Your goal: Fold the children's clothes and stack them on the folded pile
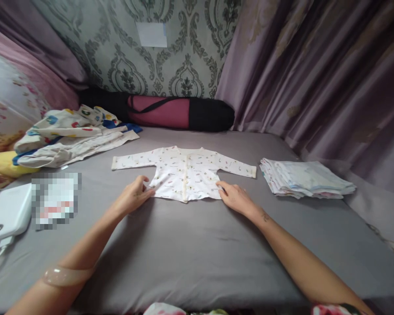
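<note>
A small white long-sleeved baby shirt [184, 168] with a fine print lies spread flat on the grey bed sheet [190, 249], sleeves stretched out to both sides. My left hand [133, 195] rests at the shirt's lower left corner, fingers curled and pinching the hem. My right hand [234, 197] sits at the lower right corner, fingertips pressed on the hem there. A pale bangle [64, 275] rings my left forearm.
A stack of folded pale cloths [307, 178] lies at the right. A heap of unfolded printed clothes [72, 135] sits at the back left. A white power bank [6, 214] lies at the left edge. A black and pink rolled bag [177, 113] lies against the wall.
</note>
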### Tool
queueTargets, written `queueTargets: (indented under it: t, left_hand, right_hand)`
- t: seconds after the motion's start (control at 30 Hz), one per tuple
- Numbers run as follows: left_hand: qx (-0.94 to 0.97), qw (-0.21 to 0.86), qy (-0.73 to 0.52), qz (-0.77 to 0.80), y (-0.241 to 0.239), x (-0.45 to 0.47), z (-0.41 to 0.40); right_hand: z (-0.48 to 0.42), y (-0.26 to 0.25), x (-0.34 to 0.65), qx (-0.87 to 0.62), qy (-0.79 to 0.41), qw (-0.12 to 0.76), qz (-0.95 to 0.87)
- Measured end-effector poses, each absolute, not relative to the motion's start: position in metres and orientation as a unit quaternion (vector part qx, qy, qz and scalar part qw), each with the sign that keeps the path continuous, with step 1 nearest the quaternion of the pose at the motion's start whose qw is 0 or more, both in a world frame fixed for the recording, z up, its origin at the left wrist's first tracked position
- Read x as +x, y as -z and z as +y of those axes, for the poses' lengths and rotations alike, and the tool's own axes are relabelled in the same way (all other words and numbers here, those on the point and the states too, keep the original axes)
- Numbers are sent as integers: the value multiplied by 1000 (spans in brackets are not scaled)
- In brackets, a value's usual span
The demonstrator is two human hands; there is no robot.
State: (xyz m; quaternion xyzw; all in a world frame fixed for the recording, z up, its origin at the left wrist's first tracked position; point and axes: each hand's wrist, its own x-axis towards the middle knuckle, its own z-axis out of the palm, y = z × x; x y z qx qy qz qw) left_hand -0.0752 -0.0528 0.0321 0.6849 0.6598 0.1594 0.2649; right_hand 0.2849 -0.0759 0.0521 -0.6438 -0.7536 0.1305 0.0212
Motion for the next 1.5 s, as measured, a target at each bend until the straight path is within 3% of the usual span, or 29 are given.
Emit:
queueTargets:
  t: [0.13,0.23,0.47,0.77,0.97,1.13,1.27,1.5]
  left_hand:
    - [723,163,-174,649,-37,-69,-56]
    - [779,96,-224,578,-41,-38,-56]
    - [911,136,-157,357,-43,106,-64]
    - [907,100,-64,405,-34,156,-63]
    - [890,145,-109,418,-27,156,-59]
    - [873,211,-153,411,-18,153,-56]
    - [886,141,-137,421,-22,156,-63]
    - [936,94,-74,331,-22,163,-84]
  right_hand:
    - [-62,-51,299,-643,-163,53,-747]
    - [-38,-46,307,-671,-100,112,-726]
    - [2,-41,293,-634,-9,59,-771]
    - [19,-44,307,-597,42,-6,-801]
    - [25,-38,315,-549,62,-20,-834]
    - [23,-38,313,-565,41,-13,-824]
    - [18,-42,286,-618,30,32,-785]
    - [17,-17,241,-534,-188,64,-822]
